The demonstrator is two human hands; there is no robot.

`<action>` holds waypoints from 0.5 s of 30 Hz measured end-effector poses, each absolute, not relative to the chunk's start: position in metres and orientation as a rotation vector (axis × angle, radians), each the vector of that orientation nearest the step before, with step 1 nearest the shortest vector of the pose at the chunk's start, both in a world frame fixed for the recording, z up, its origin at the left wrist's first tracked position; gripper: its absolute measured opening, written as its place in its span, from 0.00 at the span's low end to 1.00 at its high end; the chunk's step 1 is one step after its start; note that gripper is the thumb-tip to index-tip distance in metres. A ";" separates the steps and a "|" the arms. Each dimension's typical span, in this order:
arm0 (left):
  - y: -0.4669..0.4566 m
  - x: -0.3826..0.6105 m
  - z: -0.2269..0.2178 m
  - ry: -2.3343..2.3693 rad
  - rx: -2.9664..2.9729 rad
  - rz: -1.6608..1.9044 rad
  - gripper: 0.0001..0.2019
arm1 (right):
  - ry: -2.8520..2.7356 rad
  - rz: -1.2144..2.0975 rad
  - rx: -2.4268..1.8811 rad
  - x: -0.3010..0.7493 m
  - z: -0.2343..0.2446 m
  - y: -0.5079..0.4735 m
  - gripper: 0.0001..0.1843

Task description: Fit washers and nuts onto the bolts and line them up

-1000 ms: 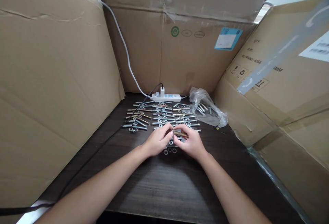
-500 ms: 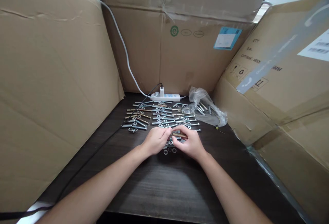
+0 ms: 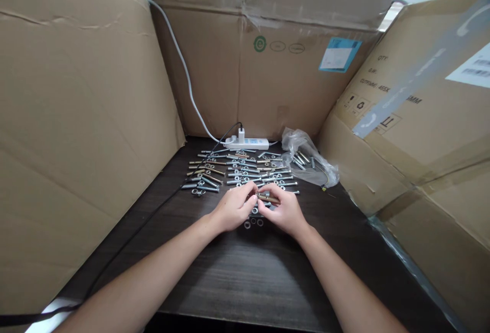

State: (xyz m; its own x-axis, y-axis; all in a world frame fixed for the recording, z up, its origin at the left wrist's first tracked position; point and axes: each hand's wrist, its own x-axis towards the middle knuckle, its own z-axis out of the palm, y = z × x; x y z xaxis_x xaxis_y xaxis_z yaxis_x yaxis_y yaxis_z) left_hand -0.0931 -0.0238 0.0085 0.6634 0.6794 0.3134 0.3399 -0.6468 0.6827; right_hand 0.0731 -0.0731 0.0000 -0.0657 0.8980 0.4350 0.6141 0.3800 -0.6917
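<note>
Partly hidden, brass-coloured tube [image 3: 269,199]; right hand [image 3: 284,211] is clamping it, left hand [image 3: 234,207], grip obscured, is slanting toward bench [image 3: 237,277] far edge.

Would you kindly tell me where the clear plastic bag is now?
In the head view, the clear plastic bag lies on the dark table right of centre, beyond the right hand and just right of the white power strip.

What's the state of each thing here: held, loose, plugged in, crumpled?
Right hand: fingers closed on a metal piece.
Left hand: fingers at that piece's end; grip unclear.
Brass-coloured metal piece: held.
Bolts: lying loose on the table, in rough rows.
White adapter: plugged into the power strip.
Power strip: in use by a plug; power unclear.
Clear plastic bag: crumpled.
</note>
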 end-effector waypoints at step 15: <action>-0.020 -0.091 0.003 0.814 2.325 0.684 0.14 | -1.771 0.421 -1.328 0.073 -0.002 -0.073 0.08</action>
